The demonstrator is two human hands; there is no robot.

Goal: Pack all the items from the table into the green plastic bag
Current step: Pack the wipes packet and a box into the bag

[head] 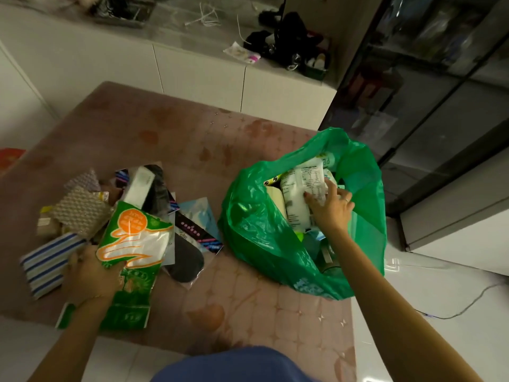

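The green plastic bag (264,238) stands open on the right side of the pink table (192,139), holding several packets. My right hand (329,209) reaches into it, fingers pressed on a white packet (298,194) with a printed label. My left hand (89,274) grips a green, orange and white packet (132,244) lifted over a pile at the table's left. The pile holds a blue-striped pouch (44,266), textured sponges (80,210), a black sock-like item in clear wrap (184,260) and other packets.
A white cabinet (198,75) runs behind the table, its top cluttered with cables and dark objects (289,40). A dark glass cabinet (429,78) stands at the right. White floor with a thin cable (468,304) lies right of the table.
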